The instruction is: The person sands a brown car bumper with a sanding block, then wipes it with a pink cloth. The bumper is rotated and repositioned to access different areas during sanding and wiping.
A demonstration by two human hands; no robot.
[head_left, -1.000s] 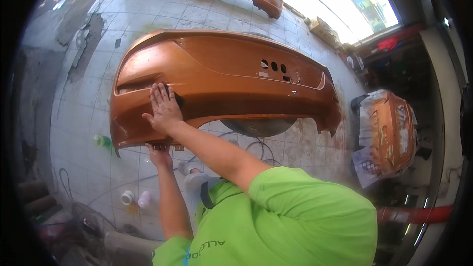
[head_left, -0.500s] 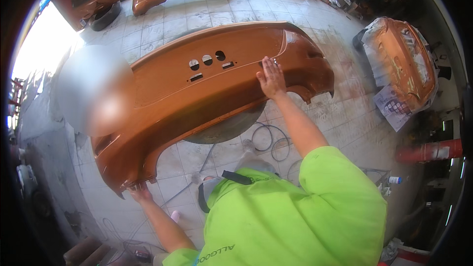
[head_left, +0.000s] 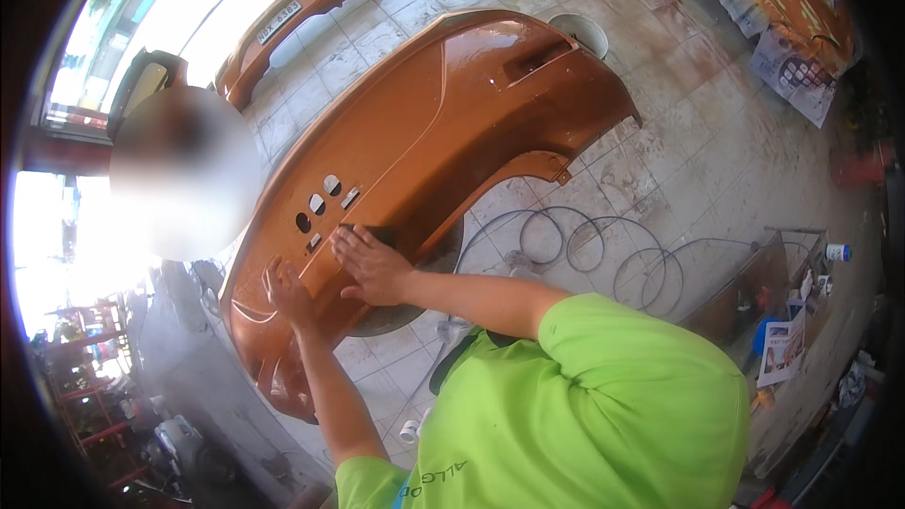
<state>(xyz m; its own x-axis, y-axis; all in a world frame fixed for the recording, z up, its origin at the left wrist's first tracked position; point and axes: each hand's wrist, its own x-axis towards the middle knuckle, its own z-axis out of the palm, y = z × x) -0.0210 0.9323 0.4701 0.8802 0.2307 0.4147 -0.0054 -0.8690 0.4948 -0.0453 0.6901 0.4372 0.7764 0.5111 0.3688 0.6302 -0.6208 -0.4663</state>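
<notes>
A glossy orange car bumper (head_left: 452, 132) lies in front of me, running from lower left to upper right, with round and rectangular cutouts near its middle. My right hand (head_left: 375, 266) rests on it just below the cutouts, fingers stretched out flat. Next to those fingertips is a dark patch; whether it is a pad or a shadow, I cannot make out. My left hand (head_left: 288, 292) touches the bumper's left part, its fingers spread and nothing seen in them. Beneath the bumper, a round support (head_left: 424, 273) shows partly.
Coiled thin hose (head_left: 566, 236) lies on the tiled floor at right. Another orange bumper (head_left: 302, 14) stands at the far left, and a partly papered orange panel (head_left: 792, 9) at the far right. A low stand (head_left: 745, 292) with bottles is right of me. A blurred round patch hides part of the left.
My right hand has moved left along the bumper to below the cutouts. My left hand has left the bumper's lower left end and lies on its face. The view has turned.
</notes>
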